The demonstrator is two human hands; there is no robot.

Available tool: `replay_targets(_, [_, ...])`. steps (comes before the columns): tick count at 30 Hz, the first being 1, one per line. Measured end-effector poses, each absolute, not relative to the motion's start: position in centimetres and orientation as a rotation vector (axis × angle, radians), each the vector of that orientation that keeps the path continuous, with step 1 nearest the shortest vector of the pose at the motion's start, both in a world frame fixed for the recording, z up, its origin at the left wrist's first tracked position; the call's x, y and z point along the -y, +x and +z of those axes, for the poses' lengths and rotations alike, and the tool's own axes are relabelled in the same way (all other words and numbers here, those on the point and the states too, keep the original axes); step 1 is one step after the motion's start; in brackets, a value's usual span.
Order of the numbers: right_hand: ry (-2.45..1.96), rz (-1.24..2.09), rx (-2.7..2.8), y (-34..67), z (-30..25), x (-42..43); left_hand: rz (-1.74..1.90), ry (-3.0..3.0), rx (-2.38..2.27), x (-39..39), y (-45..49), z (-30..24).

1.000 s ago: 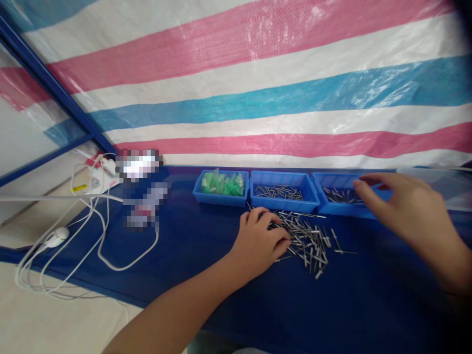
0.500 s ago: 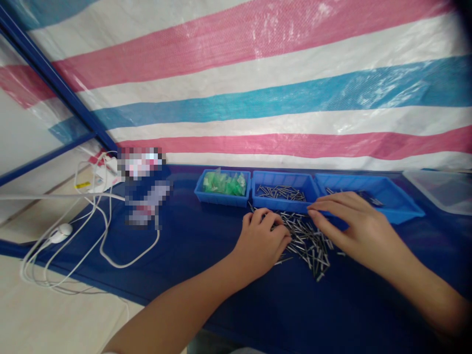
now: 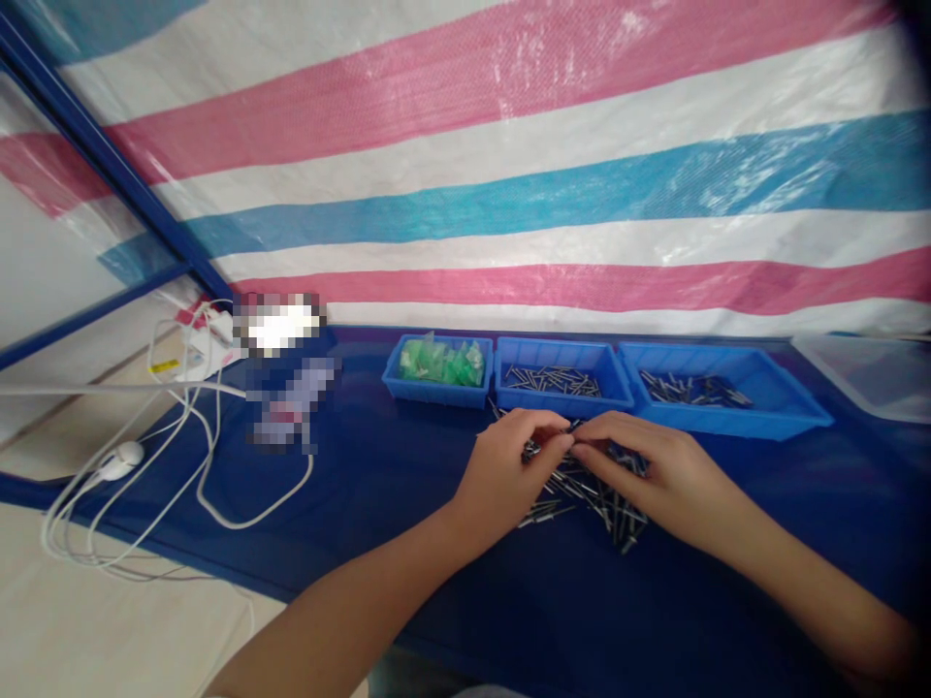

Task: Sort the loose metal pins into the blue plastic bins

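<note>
A loose heap of small metal pins (image 3: 611,504) lies on the dark blue table cloth (image 3: 407,504). My left hand (image 3: 505,475) rests on the heap's left side, fingers curled and pinched. My right hand (image 3: 655,475) lies over the heap's right side, its fingertips pinched and meeting the left hand's fingertips above the pins. What the pinches hold is too small to make out. Behind the heap stand three blue bins: the left bin (image 3: 436,388) holds green pieces, the middle bin (image 3: 560,383) and the right bin (image 3: 727,397) hold metal pins.
White cables (image 3: 167,456) and a white plug lie at the left of the cloth. A clear plastic tray (image 3: 873,373) sits at the far right. A striped pink, white and blue tarp (image 3: 509,194) hangs just behind the bins.
My right hand came from the right bin down and left to the heap, and now meets my left hand. My left hand lifted its fingertips into a pinch.
</note>
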State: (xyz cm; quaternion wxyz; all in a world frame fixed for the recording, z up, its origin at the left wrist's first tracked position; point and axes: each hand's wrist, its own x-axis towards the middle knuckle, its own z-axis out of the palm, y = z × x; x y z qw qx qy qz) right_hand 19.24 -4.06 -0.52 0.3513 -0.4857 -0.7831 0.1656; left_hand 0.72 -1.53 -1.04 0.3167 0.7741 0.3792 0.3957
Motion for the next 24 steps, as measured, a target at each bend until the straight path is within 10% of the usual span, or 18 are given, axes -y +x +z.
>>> replay_targets(24, [-1.306,0.755,1.785,19.07,-1.03,4.26,1.067,1.799,-0.985,1.48,0.68,-0.66])
